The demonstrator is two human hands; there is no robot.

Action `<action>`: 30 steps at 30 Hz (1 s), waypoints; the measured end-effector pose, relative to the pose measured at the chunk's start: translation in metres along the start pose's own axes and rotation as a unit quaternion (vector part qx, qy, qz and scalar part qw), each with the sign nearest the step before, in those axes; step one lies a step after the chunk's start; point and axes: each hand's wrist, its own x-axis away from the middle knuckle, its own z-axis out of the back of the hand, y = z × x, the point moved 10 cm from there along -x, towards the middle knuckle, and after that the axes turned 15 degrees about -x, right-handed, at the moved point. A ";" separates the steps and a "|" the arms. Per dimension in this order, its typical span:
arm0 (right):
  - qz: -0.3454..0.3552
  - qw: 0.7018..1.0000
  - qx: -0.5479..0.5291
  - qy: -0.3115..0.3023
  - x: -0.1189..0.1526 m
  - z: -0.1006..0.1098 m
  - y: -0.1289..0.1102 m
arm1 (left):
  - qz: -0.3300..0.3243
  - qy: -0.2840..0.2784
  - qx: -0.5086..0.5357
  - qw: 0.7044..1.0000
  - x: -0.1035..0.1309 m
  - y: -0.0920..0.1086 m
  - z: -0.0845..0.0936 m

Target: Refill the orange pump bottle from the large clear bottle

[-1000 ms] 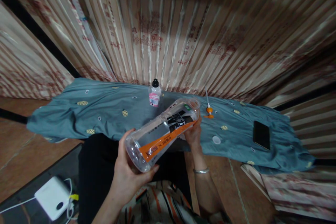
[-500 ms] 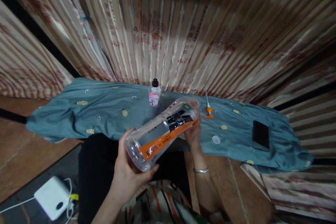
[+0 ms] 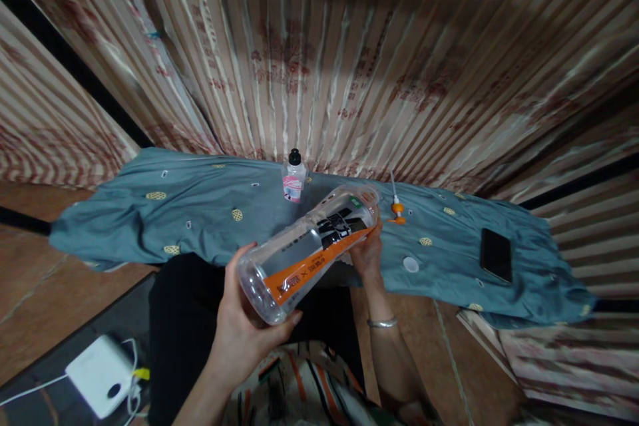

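Observation:
A large clear plastic bottle [image 3: 312, 249] with an orange and black label is tilted above my lap and the table's near edge. My left hand [image 3: 244, 319] grips its lower-left end, thumb underneath. Behind the upper-right end is my right hand [image 3: 368, 249], wrapped against it, with its fingers partly hidden. A small clear bottle [image 3: 294, 180] with a black cap and pink label stands upright on the cloth beyond. An orange pump head [image 3: 397, 211] with a thin tube lies right of the large bottle. Near it rests a round white disc [image 3: 411, 264].
The table has a teal patterned cloth [image 3: 200, 213]. A black phone [image 3: 496, 255] lies at its right. A white device [image 3: 100, 373] with cables sits on a dark surface at lower left. Striped curtains [image 3: 319, 66] hang close behind the table.

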 end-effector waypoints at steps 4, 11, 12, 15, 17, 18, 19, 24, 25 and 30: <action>-0.029 0.999 0.019 -0.007 0.001 -0.001 0.000 | -0.008 -0.003 -0.006 1.000 0.000 0.001 0.000; -0.035 0.999 0.020 -0.009 0.000 -0.002 0.000 | -0.018 0.003 -0.008 1.000 0.000 0.000 0.000; -0.036 0.999 0.022 -0.008 0.001 -0.002 0.000 | -0.016 0.001 -0.005 1.000 0.001 -0.001 -0.001; -0.029 0.999 0.024 -0.010 0.001 -0.003 -0.001 | -0.014 -0.005 -0.002 1.000 0.001 -0.002 -0.001; -0.022 0.999 0.024 -0.009 0.001 -0.003 -0.002 | -0.017 -0.004 -0.007 1.000 0.001 0.000 -0.001; -0.019 1.000 0.022 -0.008 0.001 -0.003 -0.003 | -0.019 -0.002 -0.010 1.000 0.001 0.001 0.000; -0.017 1.000 0.021 -0.009 0.001 -0.003 -0.003 | -0.019 -0.001 -0.012 1.000 0.001 0.001 0.001; -0.005 1.000 0.017 -0.014 0.001 -0.002 0.001 | -0.006 -0.006 0.000 1.000 0.000 0.001 0.000; 0.000 1.000 0.015 -0.009 0.001 -0.001 0.002 | -0.006 -0.006 0.001 1.000 0.000 0.001 0.000; 0.019 1.000 0.017 0.004 0.001 0.003 0.005 | -0.012 0.011 -0.021 1.000 0.000 0.001 0.003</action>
